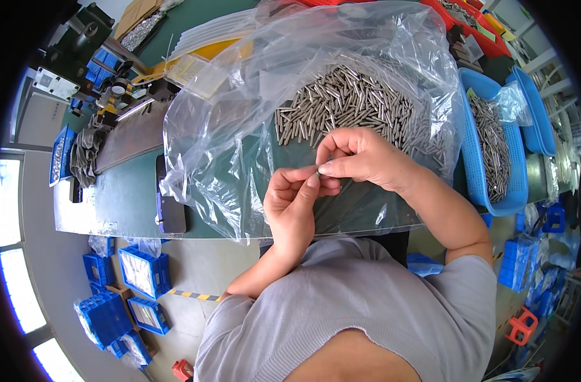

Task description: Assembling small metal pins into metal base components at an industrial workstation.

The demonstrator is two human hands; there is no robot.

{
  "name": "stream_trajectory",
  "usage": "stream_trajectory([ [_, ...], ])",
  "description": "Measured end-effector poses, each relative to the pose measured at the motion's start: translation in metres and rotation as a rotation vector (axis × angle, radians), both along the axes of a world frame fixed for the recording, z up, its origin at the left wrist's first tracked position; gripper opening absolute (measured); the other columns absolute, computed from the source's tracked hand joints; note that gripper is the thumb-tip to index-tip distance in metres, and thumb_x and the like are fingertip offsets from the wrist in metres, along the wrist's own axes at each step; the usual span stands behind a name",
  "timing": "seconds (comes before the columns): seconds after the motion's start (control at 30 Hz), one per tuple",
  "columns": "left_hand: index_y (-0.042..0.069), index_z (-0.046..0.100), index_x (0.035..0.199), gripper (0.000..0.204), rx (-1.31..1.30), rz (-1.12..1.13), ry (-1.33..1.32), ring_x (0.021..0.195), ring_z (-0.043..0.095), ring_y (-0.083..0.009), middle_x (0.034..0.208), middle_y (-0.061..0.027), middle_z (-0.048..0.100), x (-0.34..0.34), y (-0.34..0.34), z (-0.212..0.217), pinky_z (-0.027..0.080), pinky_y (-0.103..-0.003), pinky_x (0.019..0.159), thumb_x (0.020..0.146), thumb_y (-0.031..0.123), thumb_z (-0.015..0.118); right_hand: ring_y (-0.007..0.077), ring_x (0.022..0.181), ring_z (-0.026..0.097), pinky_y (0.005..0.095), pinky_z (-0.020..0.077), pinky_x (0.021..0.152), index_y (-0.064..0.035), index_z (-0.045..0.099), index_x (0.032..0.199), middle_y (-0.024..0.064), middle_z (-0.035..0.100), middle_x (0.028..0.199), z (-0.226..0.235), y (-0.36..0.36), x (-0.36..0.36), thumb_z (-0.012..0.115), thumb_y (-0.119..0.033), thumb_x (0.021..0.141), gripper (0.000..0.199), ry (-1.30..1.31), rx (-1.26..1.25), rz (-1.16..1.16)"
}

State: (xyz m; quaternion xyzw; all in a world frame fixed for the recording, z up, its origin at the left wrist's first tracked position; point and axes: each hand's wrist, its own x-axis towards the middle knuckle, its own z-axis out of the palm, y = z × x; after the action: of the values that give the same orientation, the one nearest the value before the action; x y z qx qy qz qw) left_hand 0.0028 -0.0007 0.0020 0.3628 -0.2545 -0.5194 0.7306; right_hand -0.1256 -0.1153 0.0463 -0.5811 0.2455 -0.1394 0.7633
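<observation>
One small silvery metal pin [318,170] sits mid-frame, pinched between the fingertips of left hand [292,198] and right hand [362,157], above a heap of grey steel pins [348,102] on clear plastic sheeting [220,127] covering the green surface [125,184].

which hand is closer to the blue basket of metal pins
Right. The right hand is over the plastic sheet, just left of the blue basket; the left hand sits farther left, beyond it.

Both forearms rise from the lower edge. The left hand [292,202] is cupped, fingers curled; the right hand [360,158] meets its fingertips, thumb and forefinger pinched.
</observation>
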Motion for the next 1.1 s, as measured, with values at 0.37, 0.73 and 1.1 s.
stream_trajectory([
  [0.37,-0.003,0.050,0.097,0.007,-0.011,0.013,0.056,0.080,0.065,-0.0246,0.094,-0.0184,0.062,0.001,0.000,-0.003,0.056,-0.037,0.074,0.091,0.000,0.051,0.0039,0.054,0.041,0.0182,0.0315,0.044,-0.0059,0.054,0.087,-0.0046,0.044,0.065,-0.001,-0.016,-0.010,0.054,-0.015,0.088,0.009,-0.225,0.324,-0.217],
  [0.73,-0.003,0.050,0.097,0.007,-0.018,-0.026,0.044,0.080,0.065,-0.0235,0.095,-0.0180,0.062,0.002,0.001,-0.001,0.056,-0.036,0.075,0.091,0.001,0.051,0.0148,0.058,0.054,0.0297,0.0438,0.054,-0.0035,0.061,0.080,0.0016,0.056,0.069,-0.010,-0.012,0.000,0.068,-0.014,0.077,0.013,0.359,-1.001,-0.283],
  [1.1,-0.004,0.050,0.097,0.007,0.001,-0.013,0.039,0.080,0.065,-0.0228,0.096,-0.0180,0.062,0.002,0.000,0.000,0.056,-0.036,0.075,0.091,0.002,0.051,0.0130,0.063,0.055,0.0301,0.0437,0.055,-0.0044,0.058,0.082,0.0018,0.057,0.073,-0.012,-0.012,0.006,0.061,-0.013,0.082,0.009,0.260,-0.775,-0.197],
])
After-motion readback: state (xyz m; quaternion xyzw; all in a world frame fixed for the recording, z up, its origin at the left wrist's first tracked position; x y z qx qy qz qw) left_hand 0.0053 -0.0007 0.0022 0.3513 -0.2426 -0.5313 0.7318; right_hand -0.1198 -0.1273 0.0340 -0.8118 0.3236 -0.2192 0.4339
